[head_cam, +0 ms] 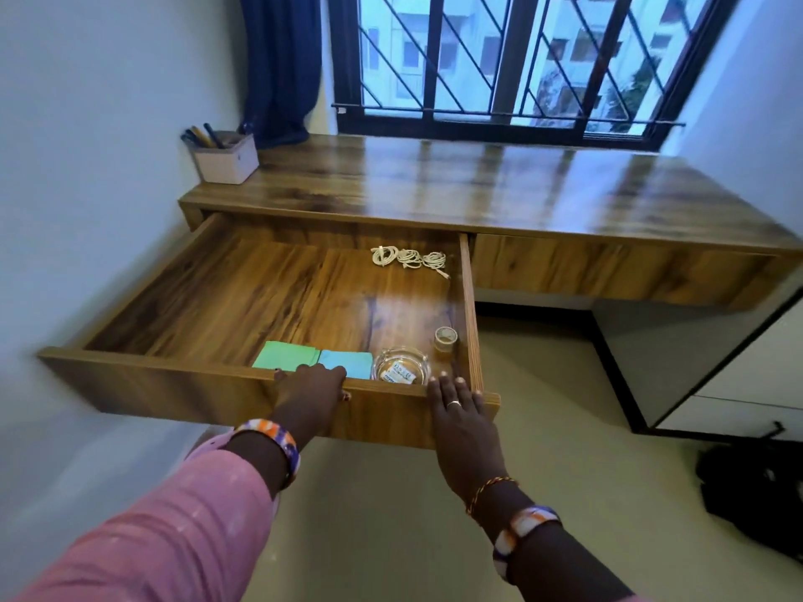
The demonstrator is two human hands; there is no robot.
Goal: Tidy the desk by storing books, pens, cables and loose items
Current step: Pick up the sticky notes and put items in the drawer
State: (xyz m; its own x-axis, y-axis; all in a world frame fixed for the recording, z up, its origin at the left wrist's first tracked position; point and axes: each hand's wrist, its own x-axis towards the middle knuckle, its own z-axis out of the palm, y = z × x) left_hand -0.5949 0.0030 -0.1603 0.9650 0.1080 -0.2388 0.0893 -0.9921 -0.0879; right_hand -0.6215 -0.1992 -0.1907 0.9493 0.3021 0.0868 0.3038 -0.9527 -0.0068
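A person leans over an open drawer point(143, 375) pulled well out from under a wooden desk point(499, 184), both hands at its front panel. The left hand point(310, 391) hooks over the top edge of the panel, its fingers curled round the rim just in front of two flat pads, one green point(284, 355) and one blue point(350, 362). The right hand point(460, 406) lies with fingers straight and spread against the same panel near its right corner, a flat grip that holds nothing.

Inside the drawer, three coiled white cables point(409, 256) sit at the back right, well apart from the items at the front: a glass ashtray point(400, 364) with small items in it, and a roll of tape point(445, 338) beside the right wall. A pen holder point(226, 158) with pens stands at the desk's far left corner, and the rest of the desk surface shows only reflections from the barred window point(499, 58).

The tidying looks close to done, with shutting the drawer the likely step in hand. The risk lies in the fingers: the left hand's curl over the rim could be pinched against the desk's underside if it is not lifted away before the drawer goes home. An uneven push, harder on one corner than the other, could rack the drawer on its runners and jam it. A hard shove could also send the ashtray sliding on the smooth wood and roll the tape into the cables.
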